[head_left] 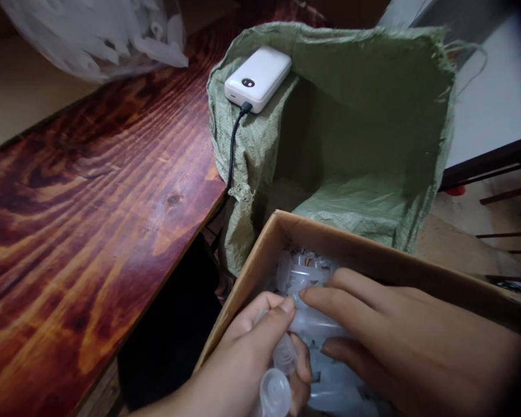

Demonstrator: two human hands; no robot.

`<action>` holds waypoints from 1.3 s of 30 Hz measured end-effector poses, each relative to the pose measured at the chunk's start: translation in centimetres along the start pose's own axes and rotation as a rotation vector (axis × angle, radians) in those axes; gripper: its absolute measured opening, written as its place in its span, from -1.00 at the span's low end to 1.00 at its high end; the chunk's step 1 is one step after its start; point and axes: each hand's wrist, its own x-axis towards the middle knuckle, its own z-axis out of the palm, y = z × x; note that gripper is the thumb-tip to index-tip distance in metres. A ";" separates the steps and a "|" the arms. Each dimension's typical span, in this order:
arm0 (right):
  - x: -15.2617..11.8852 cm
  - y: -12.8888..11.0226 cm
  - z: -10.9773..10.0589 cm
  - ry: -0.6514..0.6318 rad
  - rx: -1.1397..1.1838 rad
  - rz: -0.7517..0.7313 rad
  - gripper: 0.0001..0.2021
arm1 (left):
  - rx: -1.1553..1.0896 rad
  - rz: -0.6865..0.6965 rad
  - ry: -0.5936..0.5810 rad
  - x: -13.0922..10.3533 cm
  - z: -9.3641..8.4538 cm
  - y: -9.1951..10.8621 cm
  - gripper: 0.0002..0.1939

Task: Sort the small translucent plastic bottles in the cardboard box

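Left hand (pixel 252 347) grasps translucent pieces (pixel 275 392); right hand (pixel 373 324) is loosely curled (grip cannot be told). Clear tubes (pixel 315 322) lie beneath the right hand, axes mostly running hand-to-hand.

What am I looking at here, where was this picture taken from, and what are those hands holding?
There is no machine at work here: these are a person's bare hands, seen by a camera worn on their head, looking forward and down. The left hand holds small see-through plastic pieces. The right hand is beside it, over an open cardboard box with more such pieces inside; whether it grips one is hard to tell. Beyond the box is an open green sack, with a white power bank and black cable on its folded edge. A clear bag lies across the wooden table.
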 end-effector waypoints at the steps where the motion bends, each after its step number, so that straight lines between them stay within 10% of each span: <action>1: 0.1 0.0 0.0 -0.026 -0.001 -0.017 -0.80 | 0.006 0.005 0.006 0.0 0.0 0.0 -0.76; 39: 0.1 -0.2 0.7 0.171 -0.153 -0.121 -0.54 | 0.124 -0.011 0.037 0.0 0.4 -0.2 -0.78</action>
